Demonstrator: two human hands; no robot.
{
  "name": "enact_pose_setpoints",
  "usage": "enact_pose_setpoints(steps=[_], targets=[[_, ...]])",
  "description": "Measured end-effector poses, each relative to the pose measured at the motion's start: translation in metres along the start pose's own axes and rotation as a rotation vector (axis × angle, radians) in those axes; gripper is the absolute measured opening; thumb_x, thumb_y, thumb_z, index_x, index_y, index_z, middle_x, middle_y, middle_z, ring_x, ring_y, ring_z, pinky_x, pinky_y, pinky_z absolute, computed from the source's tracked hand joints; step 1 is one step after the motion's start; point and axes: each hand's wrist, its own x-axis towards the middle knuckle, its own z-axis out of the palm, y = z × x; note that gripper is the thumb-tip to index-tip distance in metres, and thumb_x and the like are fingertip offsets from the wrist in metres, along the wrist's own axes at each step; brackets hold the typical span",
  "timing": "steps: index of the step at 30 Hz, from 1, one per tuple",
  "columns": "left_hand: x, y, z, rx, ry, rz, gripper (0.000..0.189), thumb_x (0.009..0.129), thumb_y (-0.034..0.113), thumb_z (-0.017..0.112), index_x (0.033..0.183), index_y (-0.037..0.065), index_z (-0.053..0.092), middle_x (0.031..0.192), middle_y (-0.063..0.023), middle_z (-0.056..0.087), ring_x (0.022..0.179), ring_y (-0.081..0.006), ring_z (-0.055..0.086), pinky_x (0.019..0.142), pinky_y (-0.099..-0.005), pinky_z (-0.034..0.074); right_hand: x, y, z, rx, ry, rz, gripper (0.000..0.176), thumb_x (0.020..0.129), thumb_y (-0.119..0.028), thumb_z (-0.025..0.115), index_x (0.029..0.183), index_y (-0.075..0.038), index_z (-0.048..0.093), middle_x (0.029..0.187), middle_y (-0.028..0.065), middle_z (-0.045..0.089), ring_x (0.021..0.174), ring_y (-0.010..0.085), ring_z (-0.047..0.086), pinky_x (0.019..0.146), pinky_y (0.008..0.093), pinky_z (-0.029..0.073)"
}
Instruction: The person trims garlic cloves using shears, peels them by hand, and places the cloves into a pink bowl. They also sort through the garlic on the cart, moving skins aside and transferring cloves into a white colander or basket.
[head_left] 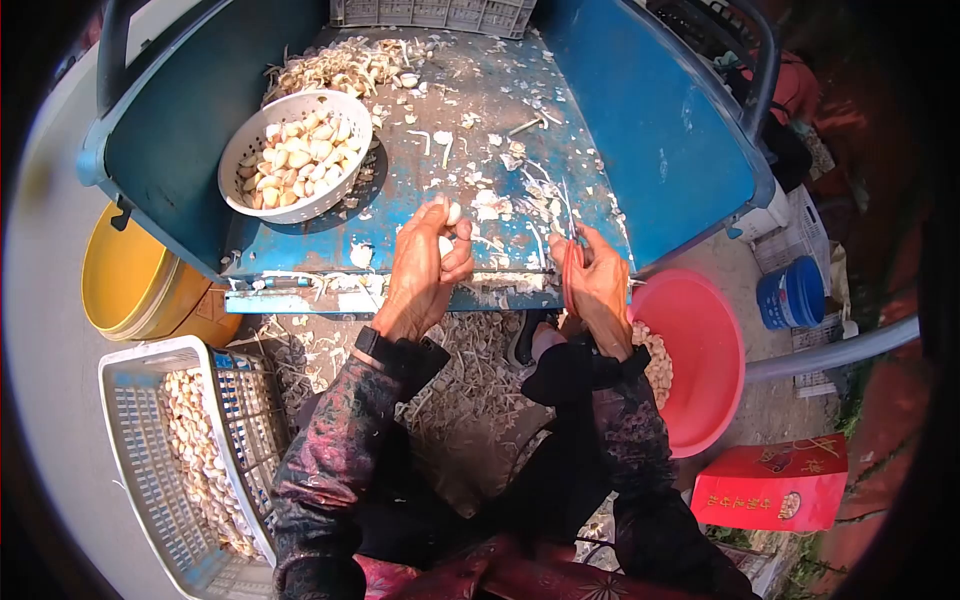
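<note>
Garlic cloves (pixel 454 214) are pinched in my left hand (pixel 420 265), one at the fingertips and another lower between the fingers and palm. A pair of scissors with red handles (pixel 573 268) is in my right hand (pixel 600 285), its thin blades pointing away from me over the blue truck bed (pixel 400 225). The two hands are apart, both at the bed's near edge. Beyond my left hand, a white perforated bowl (pixel 232 188) holds many garlic cloves. Scraps of garlic skin (pixel 490 205) lie scattered between and beyond the hands.
A heap of skins and stalks (pixel 345 65) lies behind the bowl, near a grey crate (pixel 430 14). At left are a yellow bucket (pixel 115 265) and a plastic crate (pixel 128 425) of garlic. A pink basin (pixel 705 340), blue bucket (pixel 790 293) and red box (pixel 770 485) stand right.
</note>
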Motion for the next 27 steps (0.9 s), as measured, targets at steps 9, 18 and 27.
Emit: enact_pose_setpoints(steps=[9, 18, 27], targets=[[-0.010, 0.006, -0.012, -0.387, 0.021, -0.081, 0.022, 0.097, 0.022, 0.045, 0.080, 0.007, 0.044, 0.075, -0.0054, 0.049, 0.051, -0.0101, 0.035, 0.044, -0.0235, 0.030, 0.090, 0.033, -0.045, -0.685, -0.148, -0.232, 0.053, 0.071, -0.022, 0.069, 0.117, -0.001, 0.055, 0.090, 0.0256, 0.065, 0.086, 0.0404, 0.064, 0.076, 0.0450, 0.051], [-0.033, 0.001, 0.007, -0.399, 0.072, -0.274, 0.004, 0.091, 0.011, 0.044, 0.094, 0.009, 0.045, 0.077, -0.0056, 0.050, 0.055, -0.0111, 0.040, 0.045, -0.0230, 0.031, 0.159, -0.081, 0.029, -0.757, -0.204, -0.592, 0.045, 0.079, -0.029, 0.063, 0.113, 0.001, 0.060, 0.099, 0.0268, 0.063, 0.095, 0.0400, 0.061, 0.084, 0.0443, 0.049], [-0.023, 0.011, -0.023, -0.429, 0.080, -0.339, 0.007, 0.092, 0.007, 0.042, 0.098, 0.009, 0.043, 0.077, -0.0042, 0.050, 0.053, -0.0107, 0.039, 0.044, -0.0233, 0.029, 0.262, -0.207, 0.241, -0.342, -0.503, -1.000, 0.076, 0.081, -0.063, 0.055, 0.135, -0.010, 0.045, 0.140, 0.0231, 0.039, 0.131, 0.0376, 0.036, 0.108, 0.0458, 0.031]])
